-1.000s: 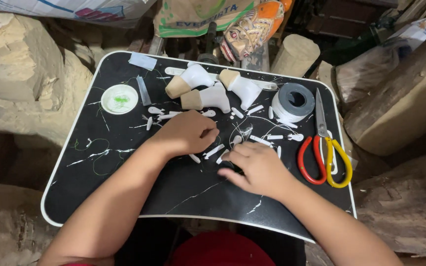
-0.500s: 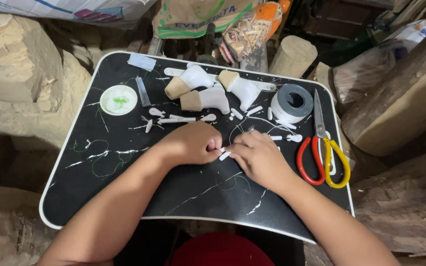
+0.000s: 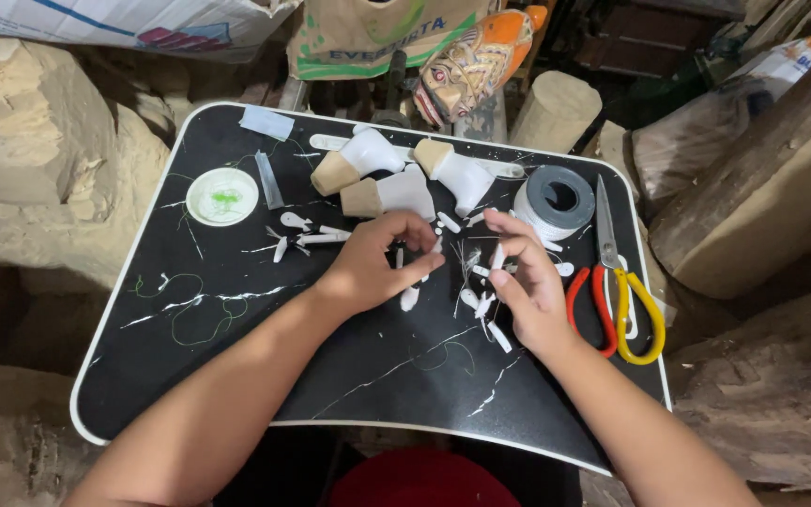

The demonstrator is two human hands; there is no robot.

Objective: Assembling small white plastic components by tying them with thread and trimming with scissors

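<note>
While your left hand (image 3: 373,268) pinches a small white piece (image 3: 400,257) standing upright over the black counter (image 3: 237,376), your right hand (image 3: 527,282), fingers curled, hovers just beside more white bits (image 3: 481,302).

We count 3 carved white-and-tan wooden pcs (image 3: 396,178), 1 tape roll (image 3: 556,200), 1 pr scissors (image 3: 617,282), 1 round lid (image 3: 222,196), 1 painted mask (image 3: 476,61).
</note>
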